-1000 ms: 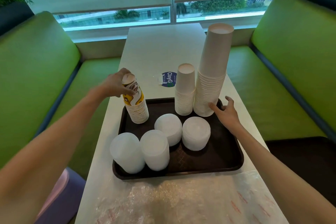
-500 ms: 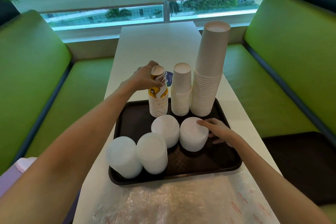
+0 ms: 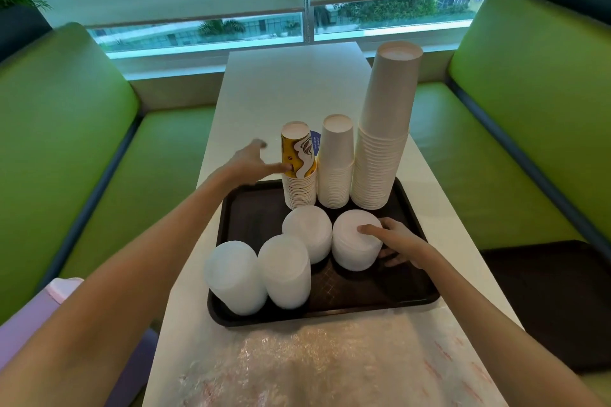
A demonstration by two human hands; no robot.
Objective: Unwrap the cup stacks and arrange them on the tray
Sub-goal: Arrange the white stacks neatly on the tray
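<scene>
Now loosened, the left hand (image 3: 248,164) merely steadies the yellow printed paper cup stack (image 3: 301,175) beside it, while the right hand (image 3: 401,240) grasps a white plastic cup stack (image 3: 352,249), probably aligning it.

On my feed, two arms show, both bare from the frame edge to the fingers. The left forearm (image 3: 132,274) fills the lower left of the frame, broad near the lens and tapering to the left hand (image 3: 251,165), whose fingertips are blurred. The right forearm (image 3: 496,324) enters from the lower right, narrower, and ends in the right hand (image 3: 396,241), also bare.
</scene>
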